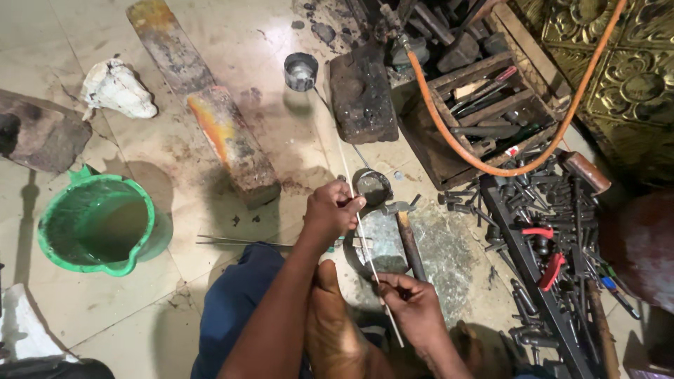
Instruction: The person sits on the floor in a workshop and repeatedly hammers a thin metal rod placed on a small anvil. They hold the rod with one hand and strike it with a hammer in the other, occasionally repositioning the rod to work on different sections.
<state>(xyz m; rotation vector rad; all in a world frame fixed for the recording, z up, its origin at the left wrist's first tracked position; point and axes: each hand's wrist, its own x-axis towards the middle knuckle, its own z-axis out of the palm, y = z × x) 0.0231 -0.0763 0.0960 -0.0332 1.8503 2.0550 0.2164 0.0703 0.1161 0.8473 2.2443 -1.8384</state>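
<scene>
Thin metal rod (365, 242): long, pale, running on a slant from up near the dark stone block (363, 92) down past your knees, and you hold it at two places. Your left hand (332, 209) is closed around it higher up, fingers curled tight over the rod just beside the small round dish (372, 187) on the floor. Your right hand (414, 302) pinches it lower down between thumb and fingertips, close to the rod's near end. Between the two hands the rod crosses over a flat grey stone slab (382, 238), and your bare foot (335, 323) rests just beside that slab. A hammer (404, 224) lies on the slab with its handle pointing towards you. To your left sits a green bucket (98, 223), well apart from the hands; a white crumpled lump (116, 90) lies farther up the tiled floor. A small tin cup (300, 71) stands beside the dark block. To your right, a wooden tray of tools (484, 105) with an orange hose (491, 165) looping over it, and a dark rack of punches (540, 238) nearer you.
</scene>
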